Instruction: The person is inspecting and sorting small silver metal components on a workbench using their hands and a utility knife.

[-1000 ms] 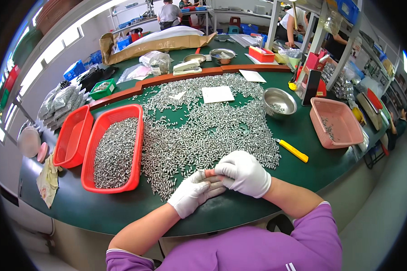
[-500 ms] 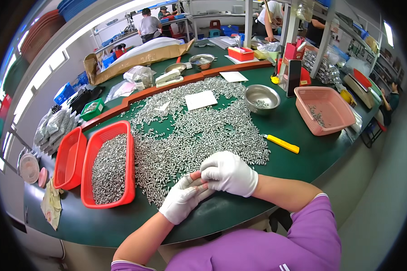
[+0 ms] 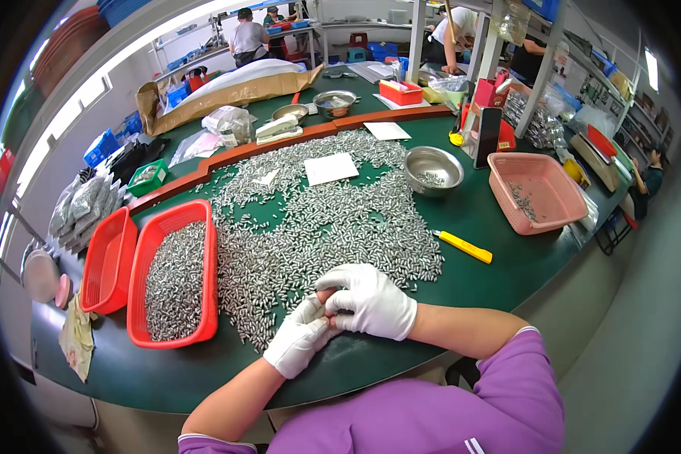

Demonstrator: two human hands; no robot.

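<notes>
My left hand (image 3: 301,339) and my right hand (image 3: 372,304), in white gloves with bare fingertips, meet at the near edge of a spread of small silvery metal pieces (image 3: 348,234). The right hand's fingers curl over the left hand's fingertips, thumb and fingers drawn together. Bent and pressed together, the left fingers touch the right ones. Anything pinched between them is too small or hidden to make out. The metal pieces cover much of the green table (image 3: 401,363). More of them fill a red basket (image 3: 212,287) on the left.
An empty red basket (image 3: 107,261) stands farther left. A yellow utility knife (image 3: 465,247), a steel bowl (image 3: 433,171) and a pink basket (image 3: 533,193) are on the right. White card (image 3: 331,169) lies on the pieces. A brown wooden strip (image 3: 280,146) borders them. Other people work at the back.
The right hand has opened its curl slightly and rolled over the left fingertips, while the hands stay together. The whole view has shifted a little.
</notes>
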